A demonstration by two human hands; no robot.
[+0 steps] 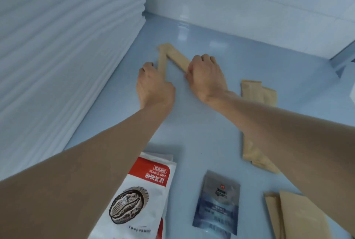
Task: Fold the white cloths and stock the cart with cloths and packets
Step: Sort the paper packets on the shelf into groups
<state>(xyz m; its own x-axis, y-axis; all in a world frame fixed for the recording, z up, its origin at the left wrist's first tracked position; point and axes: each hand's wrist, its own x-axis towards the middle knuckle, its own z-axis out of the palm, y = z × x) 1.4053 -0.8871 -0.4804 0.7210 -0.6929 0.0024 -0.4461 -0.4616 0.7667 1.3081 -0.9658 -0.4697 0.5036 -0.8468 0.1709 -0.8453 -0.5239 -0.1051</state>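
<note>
- Two tan packets (173, 57), meeting at their far ends in a V on the pale blue shelf (211, 123), are being gripped: one by the left hand (153, 83), one by the right hand (206, 74).
- A tall stack of folded white cloths (63, 46) is being kept at the left.
- More tan packets (258, 92), a red-and-white drip coffee bag (142, 196) and a grey-blue sachet (218, 204) are lying nearer.

Tan packets (173, 56) beside stacked white cloths (67, 46)
</note>
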